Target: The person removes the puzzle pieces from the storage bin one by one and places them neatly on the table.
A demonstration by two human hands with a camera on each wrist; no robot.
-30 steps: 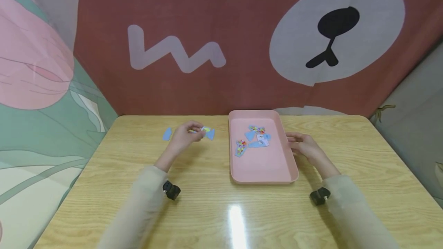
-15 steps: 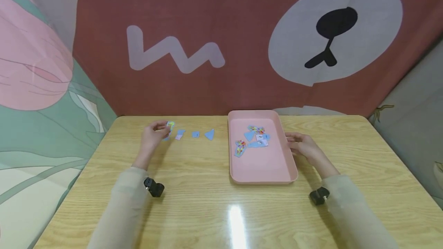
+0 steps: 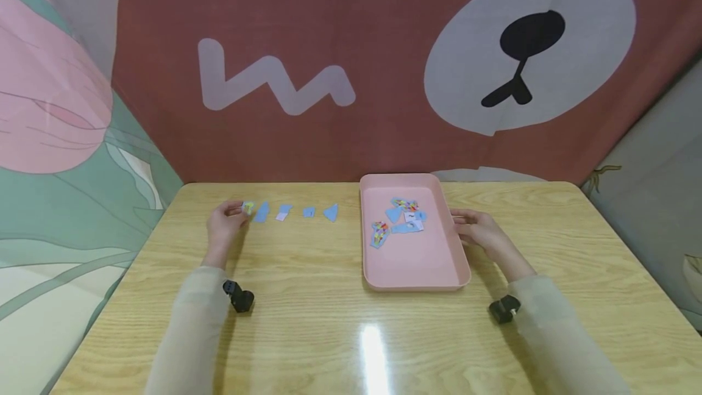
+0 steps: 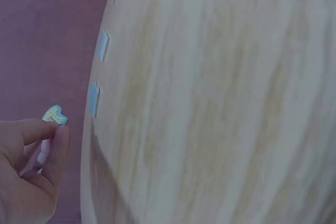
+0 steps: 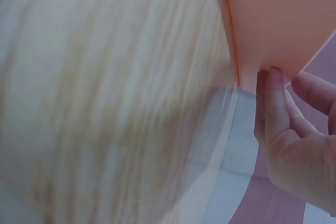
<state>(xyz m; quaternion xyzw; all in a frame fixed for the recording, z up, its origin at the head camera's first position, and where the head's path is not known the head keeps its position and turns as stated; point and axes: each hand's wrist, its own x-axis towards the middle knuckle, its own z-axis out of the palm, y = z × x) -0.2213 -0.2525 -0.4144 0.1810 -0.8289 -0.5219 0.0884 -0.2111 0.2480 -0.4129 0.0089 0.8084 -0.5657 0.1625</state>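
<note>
In my left hand (image 3: 223, 224), thumb and fingers pinch a small flat puzzle piece (image 4: 55, 115), light blue with a yellow-green patch. In the head view this piece is at the left end of a row of light blue pieces. Nearest to it lies a tall blue piece (image 3: 262, 211); to the right come a blue-and-lilac piece (image 3: 283, 212), a small blue piece (image 3: 309, 212) and a triangular one (image 3: 331, 213). My right hand (image 3: 481, 230) is at the right side of a pink tray (image 3: 417, 267), its fairly straight fingers (image 5: 276, 98) touching the outer wall.
Several more pieces lie in the tray, among them a multicoloured one (image 3: 379, 234) and a blue one (image 3: 406, 228). Behind the wooden table (image 3: 307, 309) hangs a brown printed cloth (image 3: 274, 145), close to its back edge.
My left hand has moved left along the row with the yellow-green piece, past the tall blue piece, uncovering the pieces behind it. The right hand and tray have stayed in place.
</note>
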